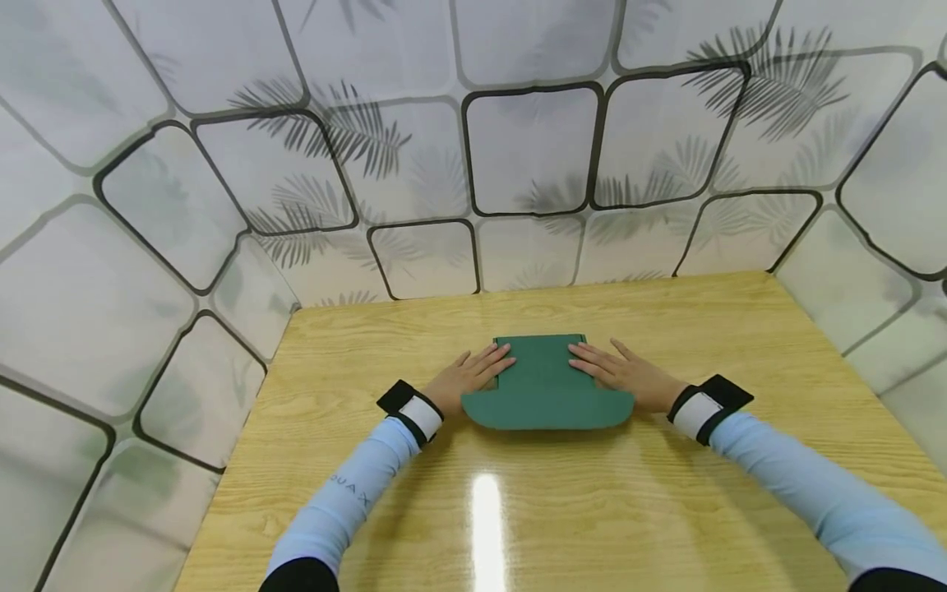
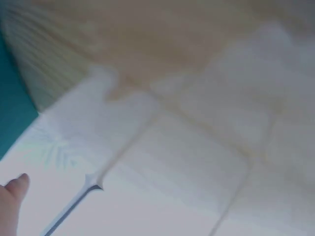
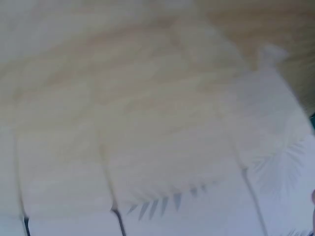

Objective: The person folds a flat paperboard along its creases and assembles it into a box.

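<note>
A dark green cardboard box (image 1: 546,362) lies on the table, its wide flap (image 1: 547,409) with rounded corners facing the person. My left hand (image 1: 468,380) rests on the box's left side, fingers straight and their tips on the green top. On the opposite side, my right hand (image 1: 627,375) lies with its fingers extended over the right edge. In the left wrist view, part of the green box (image 2: 12,98) shows at the left edge, above a thumb (image 2: 17,189). The right wrist view catches only a sliver of green at its right border.
The wood-grain table (image 1: 414,510) extends around the box, with a bright light reflection near its front. White walls (image 1: 533,148) patterned with dark rounded outlines and grey leaves enclose the back and both sides. Each wrist wears a black and white strap (image 1: 699,409).
</note>
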A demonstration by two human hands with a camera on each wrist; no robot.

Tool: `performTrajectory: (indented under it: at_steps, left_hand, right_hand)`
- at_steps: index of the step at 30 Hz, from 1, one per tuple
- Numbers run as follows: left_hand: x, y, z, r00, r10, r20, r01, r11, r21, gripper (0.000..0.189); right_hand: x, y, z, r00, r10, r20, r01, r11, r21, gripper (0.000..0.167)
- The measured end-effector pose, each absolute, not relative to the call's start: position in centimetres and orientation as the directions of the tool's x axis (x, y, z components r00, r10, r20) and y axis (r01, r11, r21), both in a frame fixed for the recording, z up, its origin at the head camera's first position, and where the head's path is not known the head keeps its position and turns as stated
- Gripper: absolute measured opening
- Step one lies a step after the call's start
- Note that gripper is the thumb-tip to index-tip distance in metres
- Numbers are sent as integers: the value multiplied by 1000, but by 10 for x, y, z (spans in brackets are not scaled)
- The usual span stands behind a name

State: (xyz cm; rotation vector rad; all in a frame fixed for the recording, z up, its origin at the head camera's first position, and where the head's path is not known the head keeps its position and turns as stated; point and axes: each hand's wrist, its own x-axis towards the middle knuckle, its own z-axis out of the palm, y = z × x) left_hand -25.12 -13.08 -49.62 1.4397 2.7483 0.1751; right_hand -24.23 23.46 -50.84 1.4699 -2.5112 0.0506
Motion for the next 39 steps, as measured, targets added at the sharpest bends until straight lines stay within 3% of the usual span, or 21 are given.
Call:
performTrajectory:
  at_steps: [5,10,13,17,20,22,24,27,32,39]
  left_hand:
    - [-251,-136,-488,-548,836,-10,836,548,-24,96]
    - [-259,-134,-478,-558,829,-22,829,559,22,79]
    - [-262,-129,-465,-584,810,-47,807,586,79,72]
    - [-256,-107,-446,-717,693,-76,684,721,115,53]
    - [-246,-80,-440,-839,539,-70,529,839,128,48]
    - [-242,-62,-442,-884,463,-68,450,881,148,54]
    - [-238,-49,-448,-904,420,-79,404,901,158,57]
    - [-237,-40,-459,-911,400,-101,377,907,187,57]
    - [-239,-50,-479,-887,459,-59,440,876,197,58]
    - [-233,-72,-476,-854,519,-32,512,849,129,54]
  right_hand:
    - [-248,239,-503,-423,-879,218,-857,467,219,91]
    - [-256,234,-488,-450,-868,211,-864,483,143,92]
    - [-259,221,-471,-515,-834,197,-846,532,43,71]
    - [-253,187,-453,-671,-726,147,-741,652,-162,38]
    - [-244,156,-450,-764,-642,67,-625,709,-326,47]
    - [-238,138,-451,-794,-608,3,-556,724,-408,57]
    - [-233,126,-457,-803,-595,-32,-530,738,-418,61]
    - [-231,119,-468,-816,-578,-15,-532,760,-374,61]
    - [-229,128,-483,-841,-539,35,-526,801,-286,61]
    - [-223,155,-486,-870,-491,29,-478,829,-291,59]
